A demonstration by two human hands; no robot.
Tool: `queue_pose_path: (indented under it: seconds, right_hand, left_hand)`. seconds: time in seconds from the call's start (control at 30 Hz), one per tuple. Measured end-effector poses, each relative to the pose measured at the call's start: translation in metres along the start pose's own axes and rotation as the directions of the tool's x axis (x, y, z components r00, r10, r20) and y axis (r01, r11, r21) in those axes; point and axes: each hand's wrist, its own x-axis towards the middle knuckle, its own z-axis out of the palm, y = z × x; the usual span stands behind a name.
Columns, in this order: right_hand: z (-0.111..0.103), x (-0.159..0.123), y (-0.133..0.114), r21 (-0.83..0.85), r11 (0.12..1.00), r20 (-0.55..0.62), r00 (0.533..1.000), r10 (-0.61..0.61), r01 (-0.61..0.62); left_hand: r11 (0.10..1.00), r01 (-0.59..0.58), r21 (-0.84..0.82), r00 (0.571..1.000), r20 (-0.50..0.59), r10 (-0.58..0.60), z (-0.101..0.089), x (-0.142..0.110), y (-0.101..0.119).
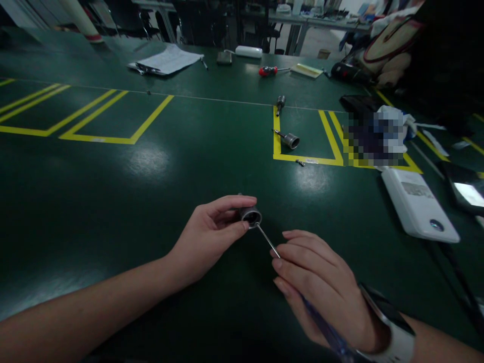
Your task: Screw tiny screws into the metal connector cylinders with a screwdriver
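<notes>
My left hand (pixel 212 234) pinches a small metal cup-shaped part (pixel 247 214) between thumb and fingers, its open end turned toward my right hand. My right hand (pixel 321 280) grips a screwdriver (pixel 267 239) with a thin steel shaft and a translucent purple-blue handle. The shaft's tip reaches the rim of the cup's opening; how far inside it goes I cannot tell. Farther off, a similar metal cup part with a stem (pixel 291 140) lies inside a yellow-taped box, and another (pixel 280 102) lies behind it. A few tiny dark screws (pixel 300 163) rest near the tape's front edge.
On the right lie a white device (pixel 419 204) and a dark phone-like slab (pixel 467 186). At the back of the green table (pixel 94 201) are papers (pixel 168 60), a red-handled screwdriver (pixel 268 71), a yellow pad (pixel 306 70) and a white cylinder (pixel 248 52). A person sits at the far right.
</notes>
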Motion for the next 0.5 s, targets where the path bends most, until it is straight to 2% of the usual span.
queue_pose_path:
  seconds: [0.23, 0.5]
  right_hand:
    - [0.0058, 0.0001, 0.0012, -0.043, 0.998, 0.024, 0.999, 0.037, -0.036]
    - [0.0071, 0.0002, -0.0012, -0.032, 0.998, 0.057, 0.996, 0.063, -0.061]
  left_hand:
    - [1.0, -0.021, 0.009, 0.999, 0.029, 0.02, 0.0009, -0.0028, -0.0024]
    - [0.995, -0.067, 0.072, 0.998, -0.005, 0.068, 0.0068, -0.0029, -0.002]
